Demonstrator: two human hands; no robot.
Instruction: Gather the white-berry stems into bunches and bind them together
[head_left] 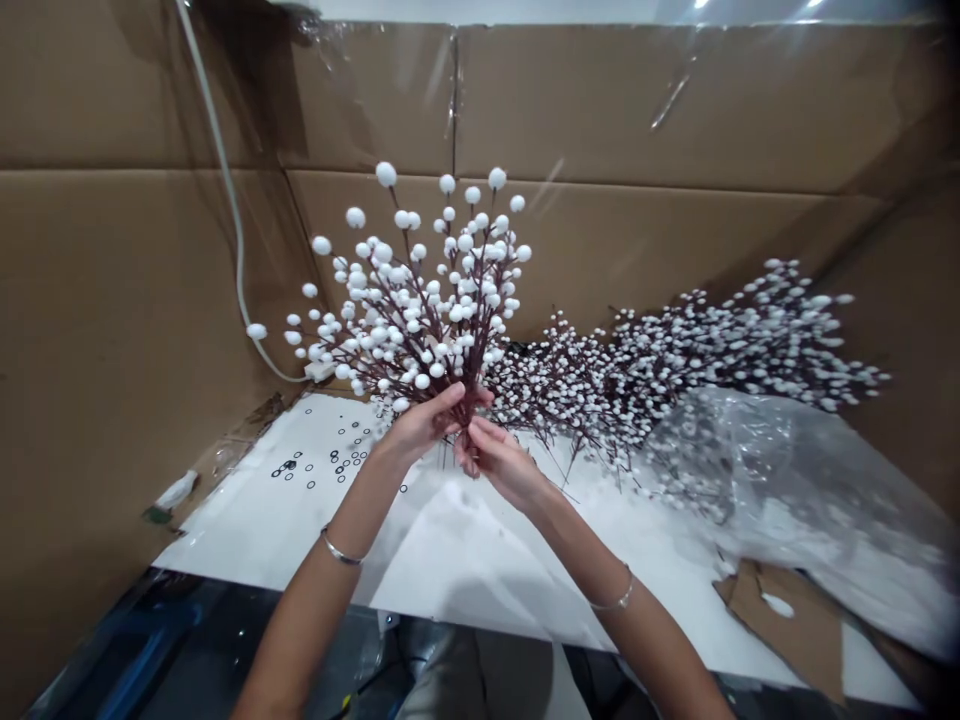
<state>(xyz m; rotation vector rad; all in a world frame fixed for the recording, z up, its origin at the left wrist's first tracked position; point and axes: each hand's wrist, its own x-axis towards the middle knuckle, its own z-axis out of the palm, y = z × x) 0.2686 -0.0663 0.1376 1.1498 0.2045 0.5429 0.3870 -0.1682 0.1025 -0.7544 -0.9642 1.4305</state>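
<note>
I hold a bunch of dark red twigs tipped with white berries (420, 300) upright above a white table (450, 560). My left hand (427, 420) is wrapped around the gathered stems at the bottom of the bunch. My right hand (495, 460) sits just below and to the right, with its fingers pinching the stem ends. Both wrists wear thin silver bangles. The berry heads fan out up and to the left.
A long pile of more white-berry twigs (697, 350) lies across the table's back right, partly under a clear plastic bag (780, 470). Several small black rings (330, 460) lie scattered at left. Cardboard walls (112, 330) enclose the table; a cardboard scrap (787, 620) lies front right.
</note>
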